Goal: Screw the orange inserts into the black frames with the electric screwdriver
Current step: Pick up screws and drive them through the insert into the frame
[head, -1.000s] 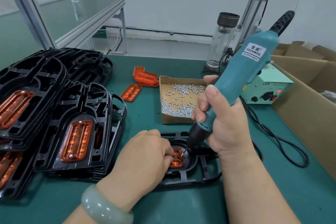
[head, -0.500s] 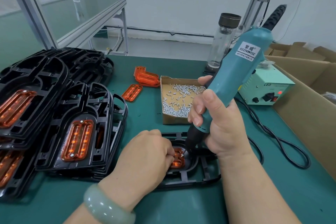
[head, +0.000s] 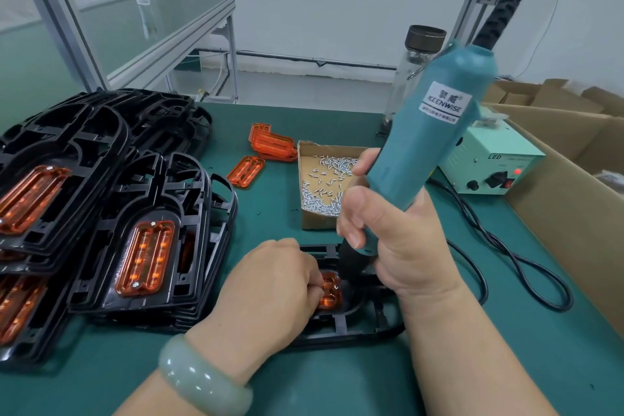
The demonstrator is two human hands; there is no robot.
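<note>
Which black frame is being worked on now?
The lone black frame nearest the person: the right hand sets the electric screwdriver on its orange insert, the left hand steadies it. The other frames sit stacked on the left.

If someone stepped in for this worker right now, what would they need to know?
Right hand grips the electric screwdriver, tip down at the orange insert.
Left hand holds that insert in the black frame.
Done: stacks of finished frames on the left.
Left: finish this frame. Loose inserts and the box of screws sit behind it.
</note>
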